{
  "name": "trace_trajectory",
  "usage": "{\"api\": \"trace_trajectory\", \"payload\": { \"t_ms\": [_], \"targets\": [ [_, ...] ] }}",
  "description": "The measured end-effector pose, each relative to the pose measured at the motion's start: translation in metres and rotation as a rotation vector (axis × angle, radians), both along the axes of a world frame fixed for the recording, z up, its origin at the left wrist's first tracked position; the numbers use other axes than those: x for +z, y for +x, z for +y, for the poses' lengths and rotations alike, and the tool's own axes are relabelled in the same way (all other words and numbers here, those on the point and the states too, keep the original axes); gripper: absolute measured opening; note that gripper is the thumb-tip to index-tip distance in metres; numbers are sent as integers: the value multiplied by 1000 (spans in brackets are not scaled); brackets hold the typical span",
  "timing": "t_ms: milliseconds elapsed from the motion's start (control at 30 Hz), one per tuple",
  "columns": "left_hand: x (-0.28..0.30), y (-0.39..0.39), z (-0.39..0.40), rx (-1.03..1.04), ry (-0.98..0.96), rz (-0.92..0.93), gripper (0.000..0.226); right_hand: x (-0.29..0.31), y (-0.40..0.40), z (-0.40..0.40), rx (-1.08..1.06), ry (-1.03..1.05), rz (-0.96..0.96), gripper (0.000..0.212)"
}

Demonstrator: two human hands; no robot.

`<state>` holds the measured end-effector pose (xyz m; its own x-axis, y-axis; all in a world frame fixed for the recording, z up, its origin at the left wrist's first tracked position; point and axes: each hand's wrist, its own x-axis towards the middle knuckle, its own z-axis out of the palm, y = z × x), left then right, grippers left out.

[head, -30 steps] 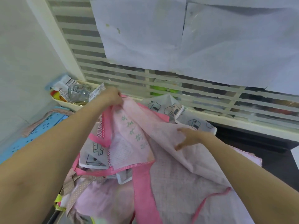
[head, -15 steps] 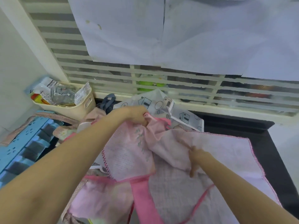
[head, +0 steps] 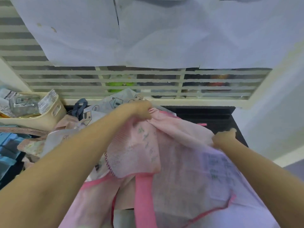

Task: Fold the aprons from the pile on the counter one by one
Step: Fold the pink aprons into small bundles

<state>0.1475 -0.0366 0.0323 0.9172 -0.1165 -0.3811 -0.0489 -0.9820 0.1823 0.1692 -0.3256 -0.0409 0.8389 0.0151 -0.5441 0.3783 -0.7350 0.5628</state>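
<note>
The pink apron (head: 164, 153) hangs stretched between both hands: left hand (head: 143, 111) grips its top edge at 12 o'clock, right hand (head: 223, 137) pinches it at 2 o'clock, above the dark table (head: 213, 116).

The pink apron (head: 172, 145) is thin, matt woven cloth with a fine check, edged in smoother, brighter pink binding and a broad pink cloth strap (head: 144, 199); the printed white apron (head: 115, 102) behind it looks like a stiffer, matt fabric. The desk (head: 213, 116) is black and smooth with a slight sheen. The cream basket (head: 49, 116) is smooth plastic holding crinkled glossy wrappers, the sheets (head: 148, 33) on the slatted window are matt white paper, and the blue rack (head: 8, 150) looks like plastic.
</note>
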Motion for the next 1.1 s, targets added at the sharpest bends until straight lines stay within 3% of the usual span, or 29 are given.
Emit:
{"api": "trace_trajectory", "payload": {
  "t_ms": [167,233,300,367,467,533,633,700,800,867,1000,1033,1100],
  "targets": [
    [-5,-15,48,229,400,251,9,-16,18,29,1,339,322,37],
    [-4,-18,58,337,529,386,19,-22,34,29,-262,588,641,50],
    [-12,-10,52,402,535,366,33,-29,52,22,-501,792,810,82],
    [-22,8,27,411,558,184,34,-35,71,11,-545,967,734,100],
    [-41,40,-14,246,569,-129,38,-56,96,-2,-545,1152,445,66],
    [-62,57,-35,142,456,-78,42,-74,108,-10,-335,963,239,66],
    [-88,63,-51,58,493,133,44,-92,100,-14,-47,698,164,78],
    [-100,63,-53,44,586,168,49,-95,97,-12,-3,708,141,78],
    [-114,59,-42,112,611,199,51,-98,101,-11,-113,771,182,74],
    [-115,55,-30,148,534,200,44,-97,108,-13,-135,747,245,65],
    [-88,55,-12,199,534,178,27,-78,120,-20,-3,485,350,39],
    [-78,57,-7,250,514,126,26,-70,126,-20,-1,499,284,36],
    [-61,64,2,408,410,-78,24,-50,139,-19,52,649,-34,24]
  ]
}}
